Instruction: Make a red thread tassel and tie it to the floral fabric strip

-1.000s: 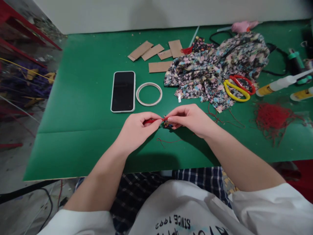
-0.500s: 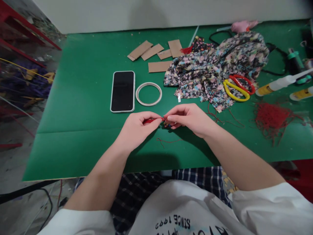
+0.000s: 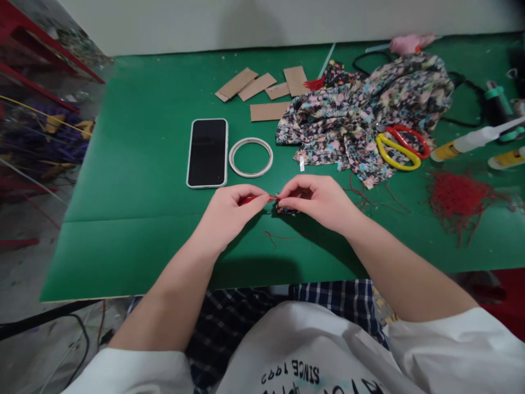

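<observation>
My left hand [image 3: 240, 213] is closed in a pinch around red thread [image 3: 246, 201], which shows between thumb and fingers. Close by on its right, my right hand [image 3: 315, 200] pinches a small dark piece of floral cloth [image 3: 287, 210], mostly covered by the fingers. The thread meets the cloth's left end between the two hands. Just below them a loose strand of red thread [image 3: 283, 237] lies on the green table [image 3: 135, 164].
Beyond my hands lie a phone [image 3: 208, 153], a tape roll [image 3: 251, 175], cardboard pieces [image 3: 268, 112] and crumpled floral fabric [image 3: 328, 120]. Scissors [image 3: 397, 156], glue bottles [image 3: 453, 149] and a red thread heap [image 3: 459, 197] are to the right.
My right-hand fingers have shifted slightly at the cloth, and more of the dark floral piece shows beneath them. The left hand keeps its pinch. The view has shifted a little.
</observation>
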A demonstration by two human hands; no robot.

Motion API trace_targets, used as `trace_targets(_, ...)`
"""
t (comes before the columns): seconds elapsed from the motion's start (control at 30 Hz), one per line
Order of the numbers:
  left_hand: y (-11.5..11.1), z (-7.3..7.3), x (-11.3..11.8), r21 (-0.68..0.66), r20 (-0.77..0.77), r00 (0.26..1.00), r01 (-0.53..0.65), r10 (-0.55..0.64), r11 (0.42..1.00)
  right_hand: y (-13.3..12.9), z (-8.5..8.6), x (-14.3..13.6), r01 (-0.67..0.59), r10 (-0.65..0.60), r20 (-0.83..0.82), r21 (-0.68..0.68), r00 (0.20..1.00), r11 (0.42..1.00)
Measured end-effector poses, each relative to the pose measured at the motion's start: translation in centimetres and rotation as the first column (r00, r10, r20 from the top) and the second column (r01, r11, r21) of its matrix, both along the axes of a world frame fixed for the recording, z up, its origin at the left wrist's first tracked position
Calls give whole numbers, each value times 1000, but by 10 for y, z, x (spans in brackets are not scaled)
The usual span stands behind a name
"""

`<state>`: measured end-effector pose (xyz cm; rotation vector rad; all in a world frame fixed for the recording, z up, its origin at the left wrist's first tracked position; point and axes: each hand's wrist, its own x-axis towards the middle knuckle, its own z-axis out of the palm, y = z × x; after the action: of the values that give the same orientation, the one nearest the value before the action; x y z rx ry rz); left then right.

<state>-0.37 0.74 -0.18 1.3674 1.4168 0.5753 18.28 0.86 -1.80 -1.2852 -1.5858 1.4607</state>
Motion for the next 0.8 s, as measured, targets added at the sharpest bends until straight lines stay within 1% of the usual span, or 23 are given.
trace_targets(0.1, 0, -2, 1, 80, -58, 998, 7, -2, 997, 2, -2, 0, 0, -2, -77, -19, 997, 1000)
trace_targets(0.2, -1, -2, 2, 137, -115, 993, 32, -16, 990, 2, -3, -3, -38, 23, -150, -103, 988, 994)
trace_targets(0.3, -3, -3, 2, 168, -141, 990, 43, -19, 985, 1, -5, -7, -65, 31, -187, -180, 982, 982)
trace_targets(0.4, -4, -3, 2, 175, -150, 988, 55, -29, 983, 0, -8, -9, -37, -6, -190, -223, 982, 974)
trace_targets(0.47, -4, -2, 2, 174, -155, 987, 68, -41, 982, 0, -8, -9, -3, -35, -165, -223, 986, 975)
trace_targets(0.57, -4, 0, 2, 163, -164, 985, 82, -55, 983, 1, -7, -6, 28, -49, -114, -177, 992, 984)
trace_targets(0.67, -4, 1, 3, 158, -163, 985, 76, -50, 984, 2, -5, -4, 40, -50, -68, -138, 996, 990)
trace_targets(0.8, -3, 0, 3, 171, -162, 986, 73, -45, 983, 3, -4, -1, 40, -41, 1, -124, 999, 991)
